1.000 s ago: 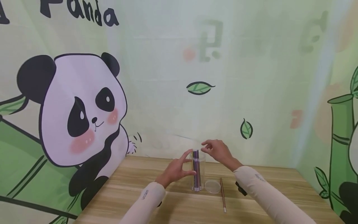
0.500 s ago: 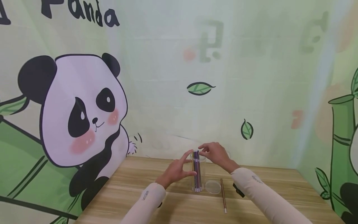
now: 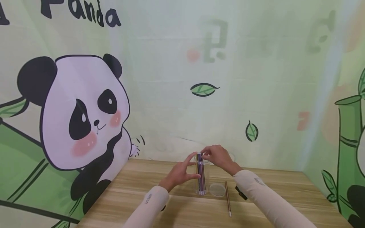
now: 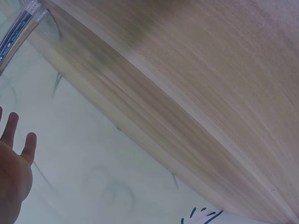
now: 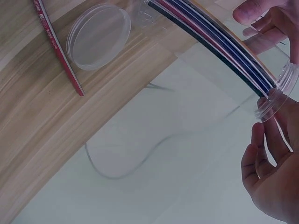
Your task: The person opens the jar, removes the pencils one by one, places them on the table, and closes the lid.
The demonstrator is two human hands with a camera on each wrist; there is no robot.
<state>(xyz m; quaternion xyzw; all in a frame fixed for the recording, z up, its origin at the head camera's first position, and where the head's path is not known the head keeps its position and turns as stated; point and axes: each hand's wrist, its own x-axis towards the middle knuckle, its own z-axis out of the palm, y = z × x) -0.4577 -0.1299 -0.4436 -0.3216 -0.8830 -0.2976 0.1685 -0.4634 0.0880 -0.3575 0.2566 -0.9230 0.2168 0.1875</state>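
A clear plastic jar [image 3: 207,175] stands upright on the table, holding a bundle of pencils [image 3: 201,180] with white lower ends. My left hand [image 3: 178,174] grips the jar from the left, thumb low on its front and index finger up by the rim. Over the open mouth, my right hand [image 3: 220,156] pinches the top end of a pencil with thumb and fingertips. In the right wrist view the right fingers [image 5: 275,135] reach inside the jar's rim [image 5: 266,111], at the tips of dark, blue and red pencils [image 5: 215,39]. Only part of my left hand [image 4: 14,158] shows in the left wrist view.
A round clear lid [image 3: 217,190] lies flat just right of the jar. Beside it is a single reddish-brown pencil [image 3: 228,199] on the wooden table [image 3: 262,202]. A panda-printed cloth backdrop [image 3: 171,110] rises right behind the table's far edge.
My right hand has moved left and slightly down to the pencil tops, its thumb and fingers closing together. The left hand, jar, lid and loose pencil stay put.
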